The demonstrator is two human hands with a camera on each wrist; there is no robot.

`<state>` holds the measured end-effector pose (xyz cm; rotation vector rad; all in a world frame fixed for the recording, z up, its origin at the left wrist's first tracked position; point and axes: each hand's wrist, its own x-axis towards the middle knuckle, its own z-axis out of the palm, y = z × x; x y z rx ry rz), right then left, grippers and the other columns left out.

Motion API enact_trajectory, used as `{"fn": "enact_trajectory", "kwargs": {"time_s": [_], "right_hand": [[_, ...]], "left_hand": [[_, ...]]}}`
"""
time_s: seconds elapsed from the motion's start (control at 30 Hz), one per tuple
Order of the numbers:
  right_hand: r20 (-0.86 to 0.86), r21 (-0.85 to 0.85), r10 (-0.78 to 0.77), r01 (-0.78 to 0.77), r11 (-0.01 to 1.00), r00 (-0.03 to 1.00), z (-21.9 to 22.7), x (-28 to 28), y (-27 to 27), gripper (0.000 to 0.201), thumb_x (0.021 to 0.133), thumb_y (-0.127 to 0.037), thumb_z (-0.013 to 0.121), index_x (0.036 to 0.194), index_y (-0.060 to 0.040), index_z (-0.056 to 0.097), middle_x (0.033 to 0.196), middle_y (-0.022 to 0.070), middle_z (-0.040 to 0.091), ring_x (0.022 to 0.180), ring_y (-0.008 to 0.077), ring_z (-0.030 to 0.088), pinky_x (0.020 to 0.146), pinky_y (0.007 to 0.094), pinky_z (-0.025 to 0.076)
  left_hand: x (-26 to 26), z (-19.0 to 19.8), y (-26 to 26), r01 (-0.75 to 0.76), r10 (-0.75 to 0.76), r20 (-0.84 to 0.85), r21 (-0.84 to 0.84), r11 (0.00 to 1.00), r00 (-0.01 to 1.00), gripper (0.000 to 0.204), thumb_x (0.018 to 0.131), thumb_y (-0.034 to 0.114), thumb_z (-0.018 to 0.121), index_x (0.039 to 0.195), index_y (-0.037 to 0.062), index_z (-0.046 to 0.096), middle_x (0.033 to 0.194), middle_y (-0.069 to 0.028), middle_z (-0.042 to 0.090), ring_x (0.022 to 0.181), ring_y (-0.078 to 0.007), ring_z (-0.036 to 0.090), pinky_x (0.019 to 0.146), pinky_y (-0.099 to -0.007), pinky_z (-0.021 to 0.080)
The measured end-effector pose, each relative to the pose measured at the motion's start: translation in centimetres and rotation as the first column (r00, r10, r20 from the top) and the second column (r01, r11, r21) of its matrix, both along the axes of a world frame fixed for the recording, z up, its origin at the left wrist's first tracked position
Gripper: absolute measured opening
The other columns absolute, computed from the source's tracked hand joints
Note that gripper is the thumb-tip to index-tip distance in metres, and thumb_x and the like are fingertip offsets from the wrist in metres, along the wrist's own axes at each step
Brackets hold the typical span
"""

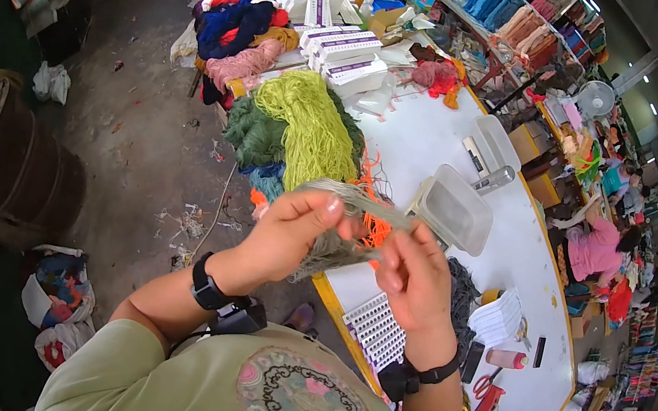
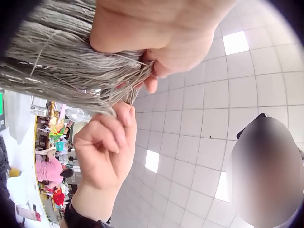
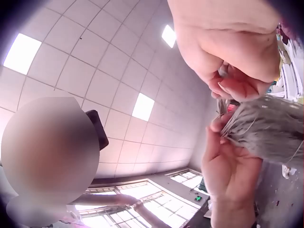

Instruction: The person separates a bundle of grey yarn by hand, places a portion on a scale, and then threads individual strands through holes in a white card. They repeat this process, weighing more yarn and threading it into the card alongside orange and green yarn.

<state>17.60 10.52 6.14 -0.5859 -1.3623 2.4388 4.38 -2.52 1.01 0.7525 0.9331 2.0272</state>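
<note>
A skein of grey yarn (image 1: 336,252) hangs between the two hands in front of the chest. My left hand (image 1: 283,228) grips the skein, its thumb on top of the strands; in the left wrist view the yarn (image 2: 47,61) fans out from under this left hand (image 2: 147,28). Close by on the other side, my right hand (image 1: 419,282) has curled fingers and pinches gathered strands at the skein's end. In the right wrist view, the right hand (image 3: 232,52) is just above the left hand (image 3: 232,166), with the skein (image 3: 270,128) beside them.
Lime-green yarn (image 1: 315,129) and dark green yarn (image 1: 258,137) heap at the table's edge. On the white table (image 1: 411,132) stand clear plastic bins (image 1: 454,209) and stacked white boxes (image 1: 342,51). Red scissors (image 1: 484,384) and a pink bottle (image 1: 507,358) lie right. A rusty drum (image 1: 27,164) stands left.
</note>
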Motion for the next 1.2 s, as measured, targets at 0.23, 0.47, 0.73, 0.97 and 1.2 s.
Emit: {"fn": "enact_trajectory", "kwargs": {"time_s": [0.23, 0.47, 0.73, 0.97, 1.2], "right_hand": [[0.2, 0.024, -0.038, 0.034, 0.999, 0.979, -5.3, 8.3, 8.4, 0.016, 0.097, -0.022, 0.056, 0.093, -0.007, 0.056, 0.063, -0.0059, 0.039, 0.045, 0.0031, 0.031, 0.041, 0.0196, 0.026], [0.589, 0.335, -0.536, 0.421, 0.843, 0.605, -14.0, 23.1, 20.5, 0.018, 0.094, -0.027, 0.057, 0.083, -0.0137, 0.054, 0.054, -0.0087, 0.033, 0.038, 0.003, 0.026, 0.033, 0.0204, 0.018], [0.255, 0.957, -0.863, 0.016, 0.291, 0.435, -27.6, 47.3, 37.2, 0.03, 0.09, -0.022, 0.052, 0.074, 0.0019, 0.061, 0.066, 0.0096, 0.059, 0.057, 0.0202, 0.055, 0.05, 0.0376, 0.043], [0.37, 0.376, -0.785, 0.693, 0.615, 0.496, -14.2, 31.3, 30.7, 0.014, 0.09, -0.027, 0.062, 0.079, -0.0215, 0.055, 0.062, -0.0087, 0.043, 0.053, 0.0046, 0.041, 0.047, 0.0197, 0.035], [-0.387, 0.399, -0.553, 0.675, 0.621, 0.738, 1.8, 17.2, 31.1, 0.011, 0.098, -0.018, 0.055, 0.102, -0.008, 0.052, 0.095, 0.0055, 0.059, 0.093, 0.0181, 0.059, 0.094, 0.0368, 0.047]], "left_hand": [[-8.0, 1.8, -7.7, 0.021, -0.183, 0.578, 0.276, 0.961, 0.795, 0.032, 0.1, 0.028, 0.042, 0.073, 0.0128, 0.051, 0.073, -0.0041, 0.053, 0.073, -0.0197, 0.057, 0.065, -0.0379, 0.057], [-17.3, 0.8, -17.7, -0.402, 0.324, 0.497, 0.054, 0.914, 0.805, 0.022, 0.098, 0.017, 0.044, 0.082, 0.0045, 0.053, 0.085, -0.007, 0.054, 0.082, -0.0217, 0.057, 0.071, -0.033, 0.054], [-27.9, -1.3, -29.6, -0.744, 0.676, 0.433, -0.015, 0.668, 0.597, 0.023, 0.099, 0.016, 0.045, 0.085, 0.0009, 0.055, 0.091, -0.0129, 0.059, 0.089, -0.0271, 0.059, 0.083, -0.0388, 0.054], [-27.4, -3.5, -29.4, -0.714, 0.635, 0.417, 0.051, 0.698, 0.651, 0.023, 0.099, 0.019, 0.049, 0.094, -0.0014, 0.059, 0.1, -0.0129, 0.061, 0.1, -0.0262, 0.058, 0.091, -0.0417, 0.051], [-13.1, -0.1, -14.6, -0.541, 0.518, 0.224, 0.056, 0.839, 0.826, 0.025, 0.101, 0.027, 0.048, 0.091, 0.0051, 0.052, 0.098, -0.0068, 0.054, 0.095, -0.0191, 0.056, 0.085, -0.0319, 0.052]]}}
